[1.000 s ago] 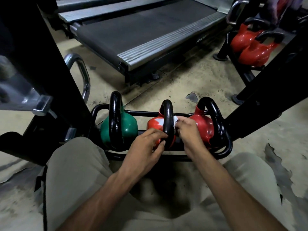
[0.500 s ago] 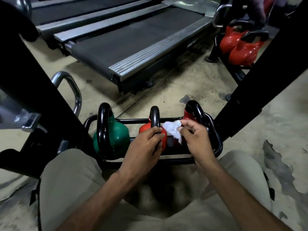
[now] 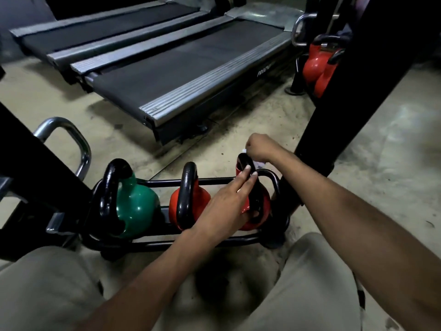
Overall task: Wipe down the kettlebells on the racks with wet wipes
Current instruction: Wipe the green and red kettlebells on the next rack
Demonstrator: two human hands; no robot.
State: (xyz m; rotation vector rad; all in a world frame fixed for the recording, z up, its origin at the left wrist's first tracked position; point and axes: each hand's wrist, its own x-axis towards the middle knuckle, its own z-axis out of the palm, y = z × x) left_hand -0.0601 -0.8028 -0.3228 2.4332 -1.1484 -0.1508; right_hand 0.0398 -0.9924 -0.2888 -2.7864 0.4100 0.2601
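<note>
Shifted from the middle kettlebell (image 3: 199, 199) to the right kettlebell (image 3: 265, 204) on the rack (image 3: 214, 180), now pinching the wipe (image 3: 259, 165) in the right hand (image 3: 259, 147) atop its handle (image 3: 243, 161) and steadying it with the left hand (image 3: 226, 201), fingers straight, so probably starting the next bell.

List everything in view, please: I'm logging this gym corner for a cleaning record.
Low black tubular steel rack: one, black, on the floor.
Green round kettlebell with black handle: one, green, rack's left end.
Red round kettlebells with black handles: two, red, rack's middle and right end.
Farther red kettlebells: at least two, red, top right.
Grey-railed treadmills with black belts: two, grey and black, near and far, behind the rack.
White wet wipe: one, white, at the right-end handle's top.
Left hand: one, fingers resting on that handle.
Right hand: one, grips the wipe.
</note>
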